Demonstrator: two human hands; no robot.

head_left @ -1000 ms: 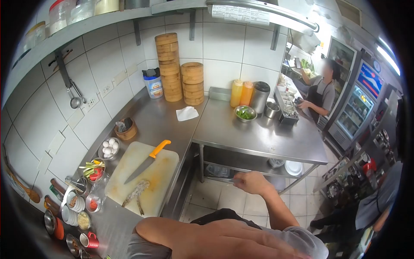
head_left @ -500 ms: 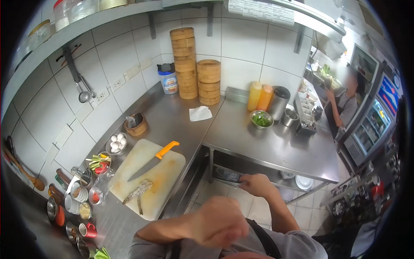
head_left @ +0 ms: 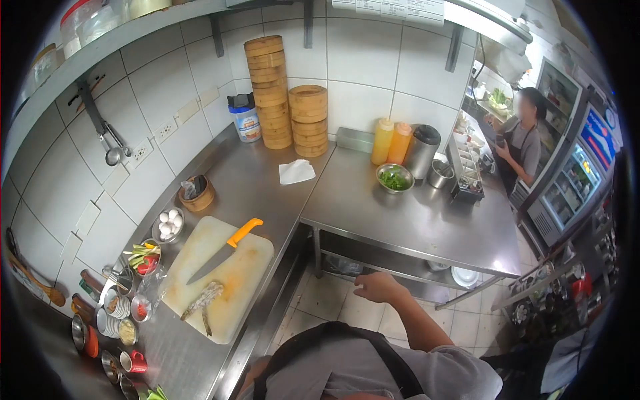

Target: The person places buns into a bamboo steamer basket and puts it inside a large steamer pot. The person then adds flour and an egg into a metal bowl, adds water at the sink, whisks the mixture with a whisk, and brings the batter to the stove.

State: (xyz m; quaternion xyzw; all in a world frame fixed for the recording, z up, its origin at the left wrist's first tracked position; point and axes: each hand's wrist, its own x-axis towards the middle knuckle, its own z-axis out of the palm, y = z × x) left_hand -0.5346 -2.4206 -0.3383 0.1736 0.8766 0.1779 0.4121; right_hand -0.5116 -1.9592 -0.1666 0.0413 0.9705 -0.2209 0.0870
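My right hand reaches out over the floor beside the right-hand steel table. Its fingers are curled; a small dark shape shows at their tips, but I cannot make out what it is. Close by, a clear plastic-looking item lies on the low shelf under the table. My left hand is out of sight, with only a bit of blurred skin at the bottom edge. On the left counter, a white cutting board carries an orange-handled knife and two grey raw shrimp.
Left of the board stand a bowl of eggs, cut vegetables and a red mug. Bamboo steamers rise in the corner. A bowl of greens and sauce bottles occupy the right table. A co-worker stands beyond.
My left hand has dropped from before my chest out of view. My right hand has shifted slightly left; the dark flat item at its fingers shows far less. The co-worker's hands are lower.
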